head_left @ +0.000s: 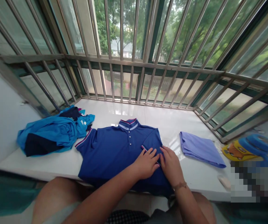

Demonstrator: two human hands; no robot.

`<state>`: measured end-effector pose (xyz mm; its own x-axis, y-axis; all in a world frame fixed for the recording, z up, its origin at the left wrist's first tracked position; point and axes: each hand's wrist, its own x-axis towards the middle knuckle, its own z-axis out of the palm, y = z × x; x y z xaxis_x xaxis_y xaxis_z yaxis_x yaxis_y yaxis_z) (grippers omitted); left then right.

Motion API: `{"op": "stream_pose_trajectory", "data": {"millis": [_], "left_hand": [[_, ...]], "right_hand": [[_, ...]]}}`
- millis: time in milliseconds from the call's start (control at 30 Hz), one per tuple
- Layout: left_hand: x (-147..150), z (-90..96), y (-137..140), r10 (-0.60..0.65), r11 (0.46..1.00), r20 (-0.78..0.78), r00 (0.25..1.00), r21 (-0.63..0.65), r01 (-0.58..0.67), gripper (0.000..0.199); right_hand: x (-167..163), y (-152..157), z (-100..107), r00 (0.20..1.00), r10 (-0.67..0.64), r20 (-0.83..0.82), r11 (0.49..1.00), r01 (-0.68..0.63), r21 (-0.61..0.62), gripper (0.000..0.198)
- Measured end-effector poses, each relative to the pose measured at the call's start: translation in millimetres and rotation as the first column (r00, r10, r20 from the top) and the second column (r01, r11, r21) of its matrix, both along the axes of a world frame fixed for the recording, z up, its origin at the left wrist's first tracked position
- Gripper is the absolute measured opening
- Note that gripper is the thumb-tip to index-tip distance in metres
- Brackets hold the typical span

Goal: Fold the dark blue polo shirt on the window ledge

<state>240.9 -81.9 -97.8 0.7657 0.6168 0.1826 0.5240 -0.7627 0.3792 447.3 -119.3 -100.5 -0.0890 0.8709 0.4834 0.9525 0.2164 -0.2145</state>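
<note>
A dark blue polo shirt [115, 152] lies front side up on the white window ledge [115, 113], collar toward the window bars. Its right sleeve is folded inward over the chest. My left hand [146, 163] rests flat on the folded sleeve, fingers spread. Beside it, my right hand [171, 165] presses down on the shirt's right edge, fingers close together. The two hands almost touch. Neither hand grips the cloth; both lie on top of it.
A heap of light blue and navy clothes [52, 133] sits at the ledge's left end. A folded lilac garment [200, 149] lies to the right. Farther right are a yellow and blue item [248, 149] and a small pale object [224, 182]. Metal bars [122, 59] enclose the ledge.
</note>
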Motion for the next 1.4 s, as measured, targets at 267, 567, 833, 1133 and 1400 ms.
{"op": "stream_pose_trajectory", "data": {"millis": [267,567,833,1133,1400], "left_hand": [[-198.5,26.8,6.8,0.861,0.487,0.101,0.498,0.119,-0.866,0.050],[-311.3,30.6,31.3,0.928,0.314,-0.172,0.330,-0.114,-0.942,0.029],[-254.9,19.5,-27.5,0.424,0.897,0.155,0.892,0.067,-0.437,0.036],[-299.4,-6.0,-48.0,0.553,0.832,0.009,0.833,0.043,-0.553,0.031],[-286.8,6.1,-37.2,0.455,0.889,-0.019,0.890,0.073,-0.453,0.033]], "right_hand": [[-96.4,-30.7,-10.8,0.952,0.302,0.053,0.933,-0.284,-0.221,0.058],[-107.7,-38.8,-24.6,0.968,0.252,0.008,0.941,-0.243,-0.235,0.047],[-106.5,-39.1,-19.1,0.968,0.252,-0.003,0.944,-0.247,-0.220,0.041],[-140.3,-27.0,2.2,0.940,0.325,-0.100,0.931,-0.337,-0.143,0.034],[-236.8,79.7,52.1,0.980,0.176,-0.096,0.908,-0.199,-0.369,0.032]]}}
